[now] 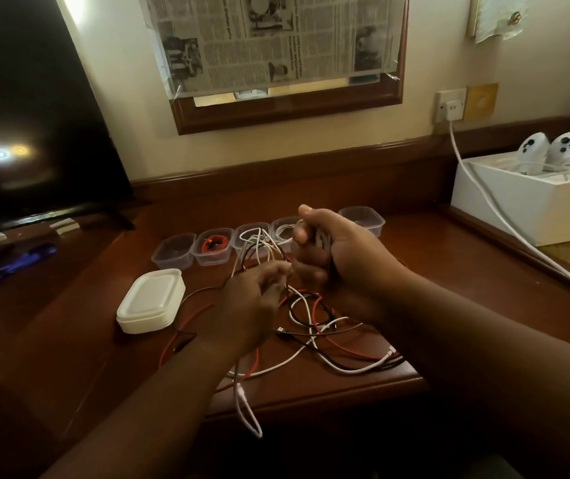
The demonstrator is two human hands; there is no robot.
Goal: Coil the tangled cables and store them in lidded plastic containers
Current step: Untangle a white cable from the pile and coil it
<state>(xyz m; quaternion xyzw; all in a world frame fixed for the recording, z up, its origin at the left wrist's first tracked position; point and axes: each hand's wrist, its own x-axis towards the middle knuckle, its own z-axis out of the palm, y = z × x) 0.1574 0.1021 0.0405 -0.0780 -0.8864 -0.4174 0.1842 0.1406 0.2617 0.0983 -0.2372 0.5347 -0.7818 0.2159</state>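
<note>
Right now your right hand [325,250] is raised above the desk [432,271], fist curled tight around a bundle of white cable [259,248] whose loops rise to the left of your knuckles, in front of the containers. Your left hand [252,299] sits lower and just beside it, fingertips pinched on strands where they drop out of the fist, though which colour you've got there is too blurred to call. Below both hands the tangle [318,326] of white, red and black cables sprawls flat on the wood, its long run stretching from the left near the stack of lids [152,300] across to the right by the desk's front edge. One white loop [247,413] hangs over that edge, pointing straight down toward you. Behind your hands, a row of clear containers [174,252] runs left to right along the desk: the second [212,250] holds a coiled red cable [214,244], another holds a white coil [285,230], and the far right one [363,219] peeks past your fist. All are uncovered; the lids stand stacked to the left, well apart from the row.
</note>
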